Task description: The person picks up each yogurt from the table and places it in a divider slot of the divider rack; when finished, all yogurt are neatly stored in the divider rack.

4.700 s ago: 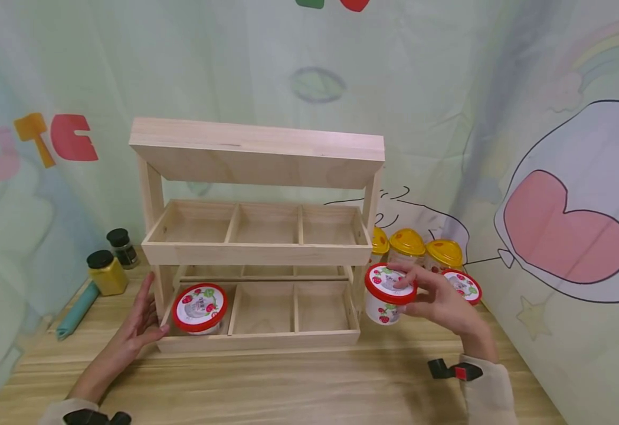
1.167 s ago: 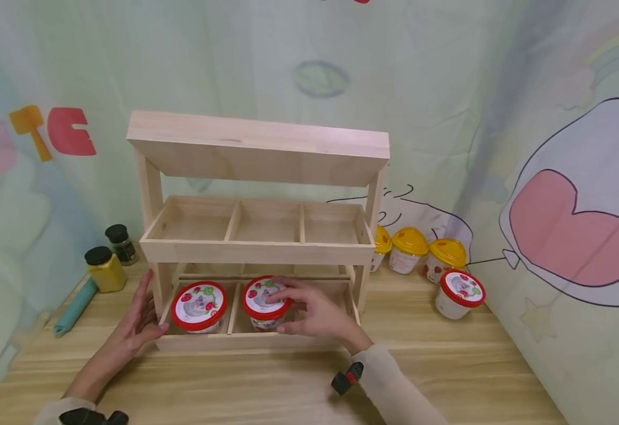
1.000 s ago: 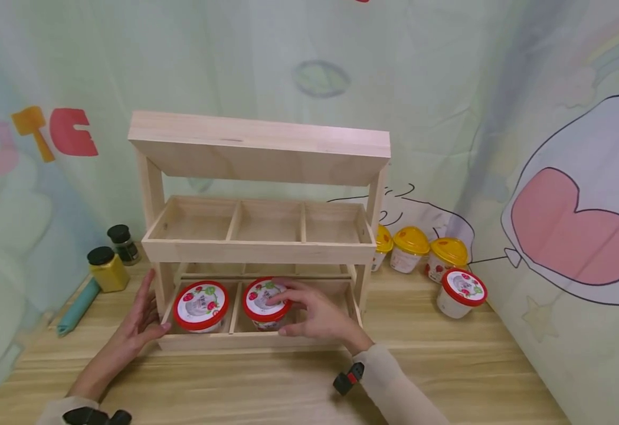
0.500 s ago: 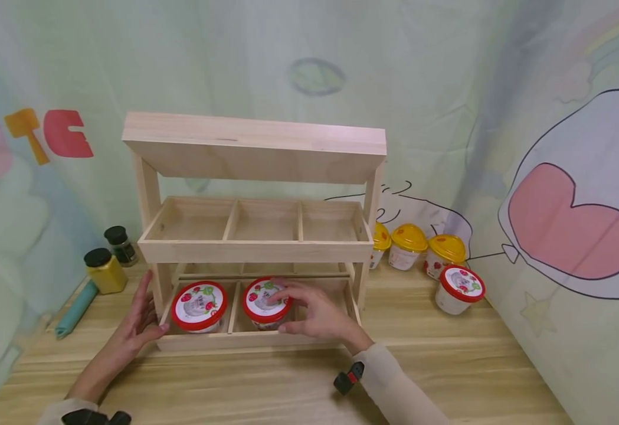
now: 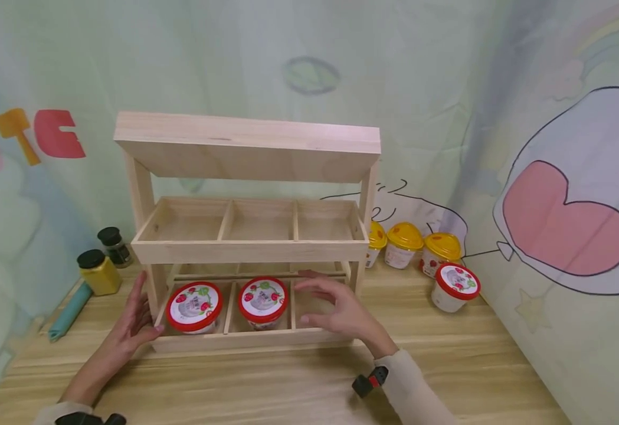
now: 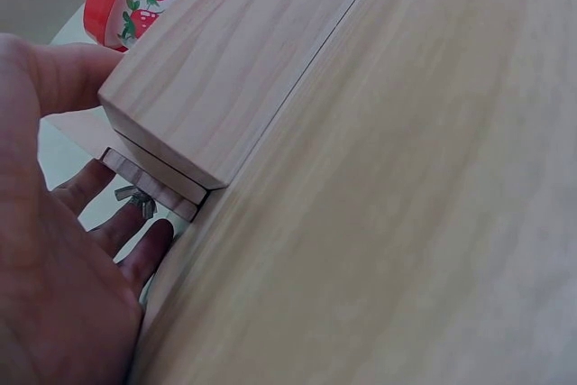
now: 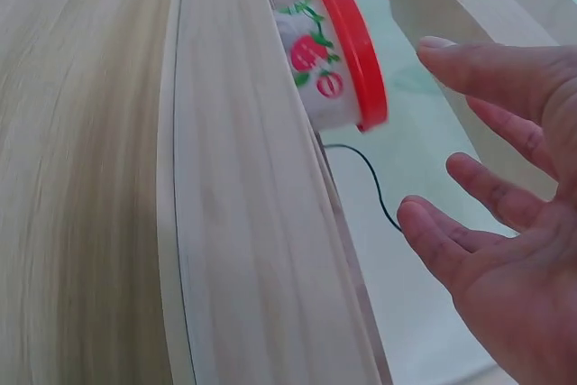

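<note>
A wooden two-tier rack (image 5: 248, 252) stands on the table, each tier split into three compartments. A red-lidded tub (image 5: 195, 307) with a berry print sits in the left compartment of the lower tier. A second red-lidded tub (image 5: 263, 301) occupies the middle one. My right hand (image 5: 343, 310) is apart from it, over the right compartment, holding nothing, its fingers spread in the right wrist view. My left hand (image 5: 124, 330) rests against the rack's lower left corner, thumb at the tray's front edge. In the left wrist view, its fingertips lie beside a wing nut (image 6: 137, 200).
Right of the rack stands another red-lidded tub (image 5: 455, 287), in front of three yellow-lidded cups (image 5: 403, 243). To the left are a yellow jar (image 5: 98, 273), a dark jar (image 5: 115, 248) and a teal roll (image 5: 70, 311). A printed curtain (image 5: 245, 59) hangs behind.
My right hand brought the second tub from the right into the middle lower compartment, let go of it and drew back to the right. My left hand has stayed at the rack's corner.
</note>
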Demonstrator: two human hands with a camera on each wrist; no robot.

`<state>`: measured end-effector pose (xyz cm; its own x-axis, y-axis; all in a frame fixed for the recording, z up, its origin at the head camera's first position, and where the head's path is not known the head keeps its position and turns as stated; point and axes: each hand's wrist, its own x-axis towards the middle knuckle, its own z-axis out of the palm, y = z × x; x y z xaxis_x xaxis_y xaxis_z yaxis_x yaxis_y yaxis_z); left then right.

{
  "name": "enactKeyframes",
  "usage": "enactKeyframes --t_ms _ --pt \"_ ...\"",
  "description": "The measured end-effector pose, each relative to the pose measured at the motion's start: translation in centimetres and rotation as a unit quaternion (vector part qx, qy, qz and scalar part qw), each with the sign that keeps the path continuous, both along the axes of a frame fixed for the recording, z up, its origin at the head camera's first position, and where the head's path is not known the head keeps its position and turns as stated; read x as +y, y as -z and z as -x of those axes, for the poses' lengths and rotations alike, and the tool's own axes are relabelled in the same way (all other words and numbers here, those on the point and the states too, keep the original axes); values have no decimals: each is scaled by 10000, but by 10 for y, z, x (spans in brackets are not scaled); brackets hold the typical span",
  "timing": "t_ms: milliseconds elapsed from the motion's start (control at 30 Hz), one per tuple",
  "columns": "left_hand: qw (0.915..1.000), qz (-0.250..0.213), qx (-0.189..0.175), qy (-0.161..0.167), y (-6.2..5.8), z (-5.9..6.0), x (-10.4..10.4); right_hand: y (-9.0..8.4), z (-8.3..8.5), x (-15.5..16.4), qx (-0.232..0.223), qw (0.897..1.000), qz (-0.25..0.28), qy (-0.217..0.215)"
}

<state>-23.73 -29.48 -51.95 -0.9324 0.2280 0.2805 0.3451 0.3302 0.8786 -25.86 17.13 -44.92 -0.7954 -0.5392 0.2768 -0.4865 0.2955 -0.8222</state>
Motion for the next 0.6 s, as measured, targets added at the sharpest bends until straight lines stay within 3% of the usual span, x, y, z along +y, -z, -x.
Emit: enactKeyframes --t_ms 200,433,600 --pt "10000 3 25 21 1 1 1 -4 -7 24 63 9997 141 189" --pt "9989 -125 424 144 5 2 2 -21 -8 44 35 9983 452 370" --pt "9985 -172 503 163 6 2 1 -30 -6 58 -52 9982 522 287"
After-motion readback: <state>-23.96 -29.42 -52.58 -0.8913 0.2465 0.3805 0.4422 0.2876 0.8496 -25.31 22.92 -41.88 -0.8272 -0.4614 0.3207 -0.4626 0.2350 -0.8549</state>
